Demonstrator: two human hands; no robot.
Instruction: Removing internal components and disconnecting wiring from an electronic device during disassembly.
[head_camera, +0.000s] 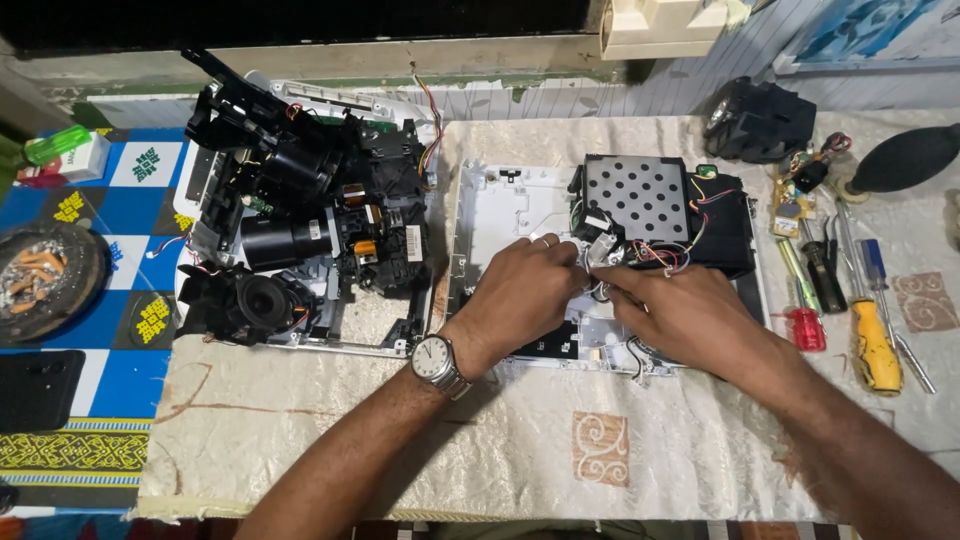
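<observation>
While both hands pinch it, the small metal bracket (601, 250) sits between left hand (520, 290) and right hand (680, 315), over the white plastic shell (500, 205), beside a perforated metal box (640, 198).

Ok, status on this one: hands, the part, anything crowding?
Left hand and right hand both pinching a small metal bracket. It sits in the white housing. Coloured wires crowd the fingers.
</observation>
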